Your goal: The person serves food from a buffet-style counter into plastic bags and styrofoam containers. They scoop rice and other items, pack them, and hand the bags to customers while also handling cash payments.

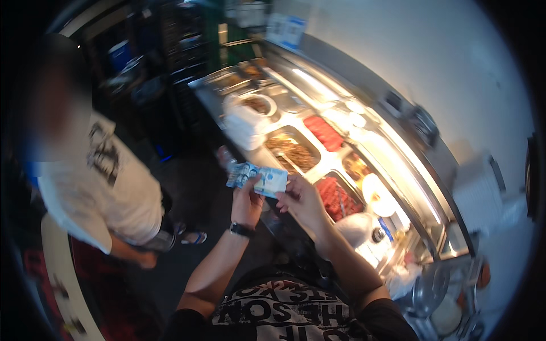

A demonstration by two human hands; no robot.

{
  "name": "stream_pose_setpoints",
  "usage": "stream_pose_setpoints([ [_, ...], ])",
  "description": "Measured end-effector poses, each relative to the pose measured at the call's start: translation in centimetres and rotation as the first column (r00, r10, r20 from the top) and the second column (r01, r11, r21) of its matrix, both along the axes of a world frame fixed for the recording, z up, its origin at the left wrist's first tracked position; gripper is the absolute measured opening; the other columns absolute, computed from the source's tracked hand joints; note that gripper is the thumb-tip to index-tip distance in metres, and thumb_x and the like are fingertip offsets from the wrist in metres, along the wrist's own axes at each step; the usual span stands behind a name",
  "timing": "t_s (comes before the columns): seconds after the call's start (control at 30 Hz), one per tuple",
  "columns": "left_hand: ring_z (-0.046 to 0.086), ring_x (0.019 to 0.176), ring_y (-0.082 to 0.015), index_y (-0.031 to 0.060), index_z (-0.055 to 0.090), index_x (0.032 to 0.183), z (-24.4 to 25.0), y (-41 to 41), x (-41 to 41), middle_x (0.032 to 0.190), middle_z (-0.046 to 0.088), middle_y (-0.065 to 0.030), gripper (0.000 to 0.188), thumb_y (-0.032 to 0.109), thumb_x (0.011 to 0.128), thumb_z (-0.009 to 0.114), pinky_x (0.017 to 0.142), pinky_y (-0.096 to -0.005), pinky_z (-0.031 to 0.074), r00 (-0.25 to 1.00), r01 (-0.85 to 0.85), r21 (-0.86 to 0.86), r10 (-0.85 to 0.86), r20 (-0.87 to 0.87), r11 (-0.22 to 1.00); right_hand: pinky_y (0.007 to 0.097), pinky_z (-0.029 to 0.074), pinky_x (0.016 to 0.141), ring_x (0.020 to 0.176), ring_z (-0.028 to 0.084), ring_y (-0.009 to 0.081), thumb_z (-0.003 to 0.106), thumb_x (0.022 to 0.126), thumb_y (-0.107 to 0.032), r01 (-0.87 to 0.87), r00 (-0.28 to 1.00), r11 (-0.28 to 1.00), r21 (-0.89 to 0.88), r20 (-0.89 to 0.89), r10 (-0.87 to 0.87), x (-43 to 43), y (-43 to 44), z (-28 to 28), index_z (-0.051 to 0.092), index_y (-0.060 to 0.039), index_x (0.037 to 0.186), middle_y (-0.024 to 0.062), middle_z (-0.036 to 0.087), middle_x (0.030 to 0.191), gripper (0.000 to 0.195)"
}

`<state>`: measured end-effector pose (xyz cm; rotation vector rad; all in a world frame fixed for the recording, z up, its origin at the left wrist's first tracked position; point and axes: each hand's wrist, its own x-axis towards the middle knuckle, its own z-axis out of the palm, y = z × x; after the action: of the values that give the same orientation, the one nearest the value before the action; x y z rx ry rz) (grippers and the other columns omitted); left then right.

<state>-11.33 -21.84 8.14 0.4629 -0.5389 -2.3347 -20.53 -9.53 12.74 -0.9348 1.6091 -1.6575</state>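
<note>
A blue banknote (273,181) is stretched between both hands in front of my chest. My left hand (248,200), with a dark band on the wrist, pinches its left part with the thumb on top; whether it is one note or several I cannot tell. My right hand (298,192) grips the note's right end between thumb and fingers. Beyond the hands, a lit food counter holds a steel tray of cooked meat pieces (294,151) and a tray of red meat (335,196). White foam boxes (245,128) stand on its near edge.
At the left stands a person in a white T-shirt (128,192), one hand low near a pale table edge (64,264). A red food pile (324,133) lies under the bright lamps. White containers (477,192) and clear plastic tubs (428,290) are at the right.
</note>
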Motion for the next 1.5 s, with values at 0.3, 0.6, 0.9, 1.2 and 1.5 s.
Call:
stream_pose_setpoints([
  [0.3, 0.065, 0.065, -0.0118, -0.001, 0.067, 0.094, 2.4, 2.4, -20.2, 0.081, 0.069, -0.0063, 0.015, 0.008, 0.083, 0.073, 0.052, -0.0231, 0.049, 0.952, 0.302, -0.406, -0.295, 0.082, 0.863, 0.0274, 0.056, 0.07, 0.069, 0.066, 0.0163, 0.069, 0.083, -0.004, 0.462, 0.887, 0.886, -0.027, 0.022, -0.462, -19.7, 11.5, 2.0, 0.061, 0.0048, 0.1, 0.0117, 0.067, 0.082, 0.02],
  [0.6, 0.06, 0.056, -0.0103, 0.0026, 0.067, 0.099, 1.9, 0.7, -27.8, 0.075, 0.066, -0.0043, 0.018, 0.018, 0.089, 0.069, 0.053, -0.0221, 0.05, 0.856, 0.489, -0.658, -0.459, 0.237, 0.572, 0.0275, 0.057, 0.065, 0.069, 0.067, 0.0175, 0.068, 0.084, -0.001, 0.5, 0.866, 0.84, -0.212, 0.122, -0.485, -25.7, 14.0, -1.5, 0.063, 0.0046, 0.089, 0.0149, 0.068, 0.081, 0.01],
  [0.9, 0.056, 0.06, -0.0085, 0.0049, 0.055, 0.105, 2.2, -1.1, -31.7, 0.078, 0.062, -0.003, 0.014, 0.015, 0.096, 0.057, 0.056, -0.0242, 0.049, 0.808, 0.53, -0.737, -0.514, 0.288, 0.42, 0.0303, 0.058, 0.072, 0.079, 0.068, 0.0222, 0.06, 0.09, -0.004, 0.501, 0.866, 0.825, -0.263, 0.164, -0.473, -28.5, 14.5, -2.1, 0.061, 0.0053, 0.098, 0.0156, 0.065, 0.088, 0.013],
  [1.2, 0.054, 0.06, -0.007, 0.008, 0.055, 0.107, 2.8, -1.1, -32.2, 0.072, 0.057, 0.0, 0.018, 0.019, 0.095, 0.061, 0.058, -0.0228, 0.046, 0.851, 0.469, -0.8, -0.433, 0.296, 0.375, 0.0315, 0.057, 0.073, 0.077, 0.068, 0.0211, 0.059, 0.09, -0.002, 0.494, 0.869, 0.815, -0.302, 0.153, -0.47, -29.6, 14.7, -2.1, 0.059, 0.0006, 0.094, 0.0136, 0.066, 0.085, 0.005],
  [1.5, 0.057, 0.068, -0.0102, 0.0078, 0.047, 0.12, 2.6, -1.9, -32.0, 0.081, 0.059, -0.0044, 0.027, 0.0, 0.094, 0.05, 0.068, -0.0252, 0.049, 0.832, 0.457, -0.801, -0.505, 0.232, 0.386, 0.0324, 0.056, 0.078, 0.083, 0.068, 0.0218, 0.057, 0.092, -0.003, 0.457, 0.879, 0.828, -0.324, 0.025, -0.476, -30.0, 14.7, -3.0, 0.06, 0.0039, 0.099, 0.0119, 0.064, 0.091, 0.011],
])
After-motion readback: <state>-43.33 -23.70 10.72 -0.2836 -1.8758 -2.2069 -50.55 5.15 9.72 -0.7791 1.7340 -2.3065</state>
